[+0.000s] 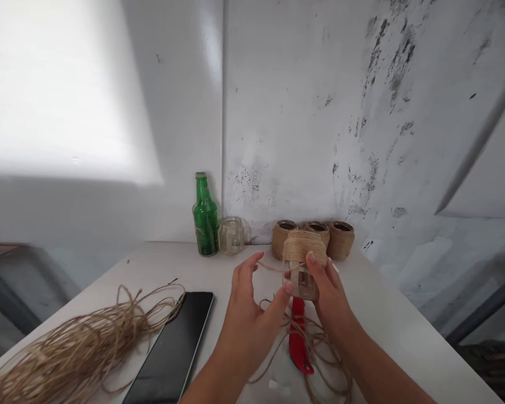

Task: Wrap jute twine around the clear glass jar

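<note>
**A:** ok so where's the jar actually sitting in all this?

**B:** The glass jar (301, 282) is up off the table, held in the right hand (329, 294), with its upper half wound in twine. The right fingers wrap around the far side, and the index fingertip (310, 257) presses on the wound part.

**A:** and the other hand?

**B:** The left hand (252, 317) is open, fingers spread and slightly curled, with no clear pinch. Its thumb (288, 288) sits right against the glass. A strand of twine (278, 267) runs from the jar toward those fingers, but I can't tell if they've caught it.

**A:** what's around them?

**B:** On the white table (374, 306), loose twine (320, 350) lies below the hands, tangled around a red handle (297, 342). Off to the left, a big twine bundle (79, 350) lies just beside a black tablet (171, 348). Along the wall stand a green bottle (205, 215), a small clear jar (231, 235) and three twine-wrapped jars (340, 241).
</note>
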`<state>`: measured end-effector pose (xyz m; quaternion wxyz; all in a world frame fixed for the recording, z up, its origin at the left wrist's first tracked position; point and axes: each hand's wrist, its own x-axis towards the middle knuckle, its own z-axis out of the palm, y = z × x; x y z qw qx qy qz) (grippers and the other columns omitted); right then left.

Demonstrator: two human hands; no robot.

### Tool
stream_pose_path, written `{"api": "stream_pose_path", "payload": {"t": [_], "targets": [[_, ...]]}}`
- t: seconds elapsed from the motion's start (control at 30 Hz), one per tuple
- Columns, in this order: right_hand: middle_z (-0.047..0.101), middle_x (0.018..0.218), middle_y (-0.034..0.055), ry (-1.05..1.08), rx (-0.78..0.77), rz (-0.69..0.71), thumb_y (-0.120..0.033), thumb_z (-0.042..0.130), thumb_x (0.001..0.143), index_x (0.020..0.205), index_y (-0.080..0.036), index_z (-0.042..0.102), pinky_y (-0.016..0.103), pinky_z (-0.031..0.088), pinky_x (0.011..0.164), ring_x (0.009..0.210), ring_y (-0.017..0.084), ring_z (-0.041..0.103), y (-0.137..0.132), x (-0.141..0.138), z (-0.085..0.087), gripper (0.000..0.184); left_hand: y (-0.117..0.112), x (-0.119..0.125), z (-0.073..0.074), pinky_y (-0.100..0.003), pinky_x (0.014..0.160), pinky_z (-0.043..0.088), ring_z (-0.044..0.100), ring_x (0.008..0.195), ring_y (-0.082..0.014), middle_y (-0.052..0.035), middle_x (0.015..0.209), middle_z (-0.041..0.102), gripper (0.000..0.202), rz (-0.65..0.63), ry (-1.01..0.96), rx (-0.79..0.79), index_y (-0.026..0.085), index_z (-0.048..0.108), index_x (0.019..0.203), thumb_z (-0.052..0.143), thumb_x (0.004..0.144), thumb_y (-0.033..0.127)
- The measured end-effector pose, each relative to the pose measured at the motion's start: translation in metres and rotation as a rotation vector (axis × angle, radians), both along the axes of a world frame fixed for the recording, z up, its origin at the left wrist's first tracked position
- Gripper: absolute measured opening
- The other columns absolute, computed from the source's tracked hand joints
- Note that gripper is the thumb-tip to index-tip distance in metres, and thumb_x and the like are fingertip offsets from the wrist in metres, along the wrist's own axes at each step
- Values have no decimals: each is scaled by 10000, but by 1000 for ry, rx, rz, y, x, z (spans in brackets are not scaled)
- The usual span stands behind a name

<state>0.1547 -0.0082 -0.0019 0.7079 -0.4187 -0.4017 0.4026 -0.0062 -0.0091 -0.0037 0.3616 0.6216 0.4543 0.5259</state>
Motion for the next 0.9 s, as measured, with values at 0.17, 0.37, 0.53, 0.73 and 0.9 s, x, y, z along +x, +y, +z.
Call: {"api": "stream_pose_path", "payload": {"t": [0.17,0.37,0.53,0.73,0.9], "targets": [[774,1293,54,-124,13,63,-631,766,930,1396,-283,622,359,582,1020,1213,265,713,-8,-8,6,600,2,-6,10,-338,698,570,601,1259,-356,-142,1412,569,323,66,67,99,253,730,1094,758,889,501],[775,1281,71,-217,9,85,-643,746,936,1406,-267,622,379,568,1001,1190,277,709,-8,-8,2,614,-1,-3,14,-263,550,456,654,957,-264,-65,977,648,204,-102,50,60,235,648,896,676,954,429],[764,1318,78,-210,-4,76,-639,758,924,1406,-269,616,406,546,1065,1237,287,697,-6,-8,1,624,0,-4,11,-266,548,449,648,844,-222,-57,975,656,224,-147,48,78,232,630,908,579,1020,419],[769,1306,81,-195,-23,110,-629,778,914,1442,-281,584,397,594,982,1181,283,723,-7,-10,-1,662,1,-9,10,-322,650,486,677,927,-264,-64,946,732,169,-11,221,246,244,640,941,539,1039,337],[783,1227,66,-191,-6,95,-612,797,903,1342,-286,643,392,598,975,1048,253,745,-3,-8,-5,568,2,-9,10,-348,709,491,663,945,-281,-72,962,736,163,13,228,212,246,645,952,542,1025,349]]}}
